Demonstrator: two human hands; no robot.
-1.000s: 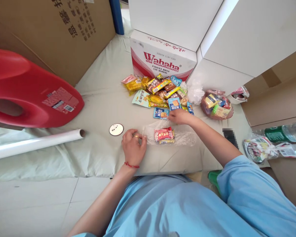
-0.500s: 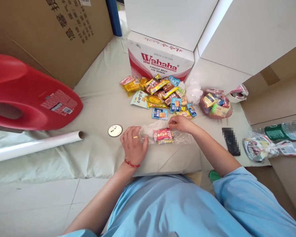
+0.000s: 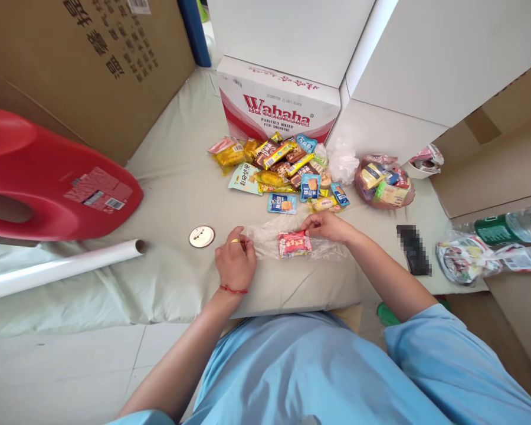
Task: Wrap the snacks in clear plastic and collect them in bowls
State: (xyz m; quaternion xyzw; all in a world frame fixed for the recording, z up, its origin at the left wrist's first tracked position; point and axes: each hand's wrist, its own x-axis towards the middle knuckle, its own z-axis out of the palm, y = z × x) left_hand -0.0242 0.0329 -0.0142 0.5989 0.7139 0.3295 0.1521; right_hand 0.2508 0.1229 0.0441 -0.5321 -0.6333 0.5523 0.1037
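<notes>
A clear plastic bag (image 3: pixel 265 238) lies crumpled on the cloth-covered surface in front of me. Within its outline is a red snack packet (image 3: pixel 294 243) with a yellowish one partly under it; whether film covers them is hard to tell. My left hand (image 3: pixel 235 260) is closed, thumb and finger pinched at the bag's left end. From the right, my right hand (image 3: pixel 325 227) pinches the bag's film close to the red packet's upper right corner. Beyond the hands sits a pile of wrapped snacks (image 3: pixel 287 165), with a blue snack packet (image 3: pixel 282 203) at its near edge.
A round badge (image 3: pixel 202 236) lies left of my left hand. Farther left are a white tube (image 3: pixel 62 268) and a red jug (image 3: pixel 62 177). A Wahaha carton (image 3: pixel 278 106) stands behind the snacks. Rightward are a snack-filled bowl (image 3: pixel 384 183), a dark phone (image 3: pixel 413 251) and a bottle (image 3: pixel 513 227).
My left hand has gone from spread fingers over the bag's left end to a curled pinch there. The red packet lies slightly turned and shows more clearly. The view has shifted a little.
</notes>
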